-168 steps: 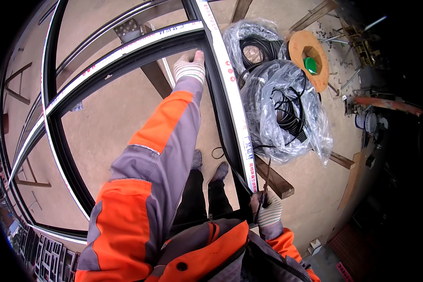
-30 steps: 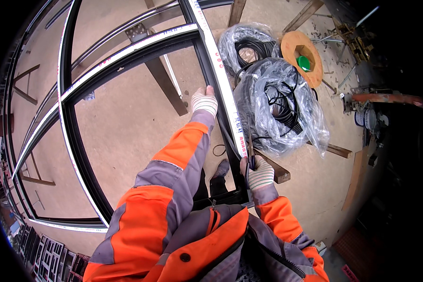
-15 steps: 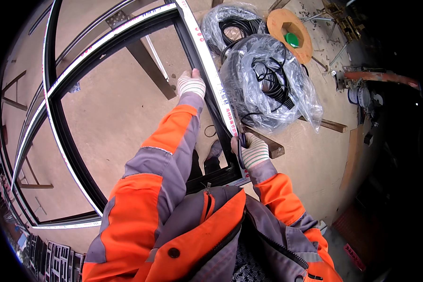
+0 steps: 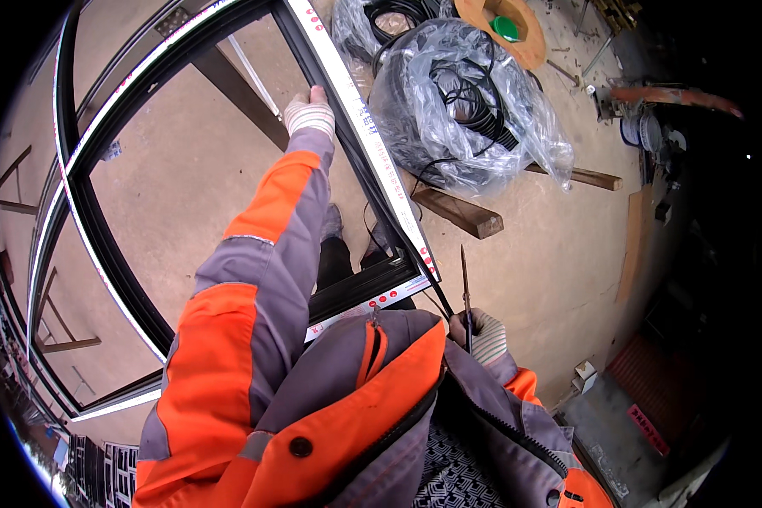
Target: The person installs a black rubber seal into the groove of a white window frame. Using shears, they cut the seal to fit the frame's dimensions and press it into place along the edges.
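Note:
My left hand (image 4: 310, 113), in a light knit glove, presses on the inner side of a black window frame (image 4: 357, 161) whose right bar carries a white protective strip with red marks. My right hand (image 4: 479, 334), gloved too, is down by my jacket and grips a thin dark pointed tool (image 4: 465, 288) that sticks upward, just right of the frame's near corner (image 4: 415, 271). A thin black cord runs from that corner toward this hand. My orange and grey sleeves fill the lower middle.
Coils of black cable in clear plastic wrap (image 4: 466, 110) lie right of the frame on wooden beams (image 4: 457, 212). An orange disc with a green cap (image 4: 504, 30) is behind them. More frame bars (image 4: 76, 212) curve away left. Concrete floor (image 4: 559, 262) lies to the right.
My right hand has dropped from the frame's right bar down to my jacket, with the thin tool in it. My left hand stays on the frame bar. The view has shifted slightly.

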`<state>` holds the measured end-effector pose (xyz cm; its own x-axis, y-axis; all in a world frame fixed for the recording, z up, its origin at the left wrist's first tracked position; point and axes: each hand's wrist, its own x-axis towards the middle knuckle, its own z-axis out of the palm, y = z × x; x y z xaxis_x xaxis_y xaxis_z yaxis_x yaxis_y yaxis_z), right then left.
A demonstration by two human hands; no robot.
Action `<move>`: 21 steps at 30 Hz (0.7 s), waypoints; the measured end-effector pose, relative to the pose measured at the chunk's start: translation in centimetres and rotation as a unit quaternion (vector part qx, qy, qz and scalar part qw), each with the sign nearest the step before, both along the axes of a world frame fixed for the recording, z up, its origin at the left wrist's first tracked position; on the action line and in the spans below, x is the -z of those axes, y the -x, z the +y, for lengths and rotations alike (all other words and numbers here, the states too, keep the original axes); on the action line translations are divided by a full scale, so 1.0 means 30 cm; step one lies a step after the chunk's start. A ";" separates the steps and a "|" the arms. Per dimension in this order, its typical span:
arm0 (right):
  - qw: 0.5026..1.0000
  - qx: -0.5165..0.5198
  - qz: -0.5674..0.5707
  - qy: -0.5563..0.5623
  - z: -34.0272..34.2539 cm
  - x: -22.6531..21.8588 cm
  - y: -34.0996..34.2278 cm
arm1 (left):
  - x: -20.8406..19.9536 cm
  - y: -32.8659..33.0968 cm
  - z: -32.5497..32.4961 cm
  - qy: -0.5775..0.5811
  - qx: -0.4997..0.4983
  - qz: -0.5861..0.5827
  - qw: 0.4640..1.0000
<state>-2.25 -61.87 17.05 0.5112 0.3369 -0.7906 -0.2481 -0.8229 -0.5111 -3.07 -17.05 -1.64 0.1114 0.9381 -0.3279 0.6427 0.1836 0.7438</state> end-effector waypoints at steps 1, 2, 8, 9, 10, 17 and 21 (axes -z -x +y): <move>1.000 -0.015 -0.014 -0.006 0.043 -0.012 0.011 | -0.013 0.004 -0.014 0.005 0.008 0.014 1.000; 1.000 0.011 0.001 0.004 0.094 -0.049 0.017 | -0.023 0.010 -0.036 0.002 0.011 0.011 1.000; 0.999 -0.011 -0.010 -0.036 0.061 0.057 0.059 | -0.093 0.012 -0.083 0.003 0.002 -0.012 1.000; 0.999 -0.011 -0.007 -0.047 0.050 0.063 0.062 | -0.078 0.014 -0.078 0.007 -0.002 -0.014 1.000; 0.999 0.000 -0.006 -0.051 0.044 0.065 0.063 | -0.062 0.015 -0.070 0.012 -0.007 -0.017 1.000; 0.998 0.032 0.003 -0.047 0.036 0.040 0.055 | -0.050 0.037 -0.084 0.015 -0.006 -0.095 0.995; 0.997 0.032 -0.007 -0.068 0.058 0.042 0.057 | -0.008 0.066 -0.131 -0.005 0.013 -0.109 0.994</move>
<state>-3.96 -60.14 15.80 0.5456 0.4078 -0.7322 -0.2893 -0.7283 -0.6212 -5.04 -20.99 -1.41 0.2034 0.9372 -0.2833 0.4707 0.1601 0.8677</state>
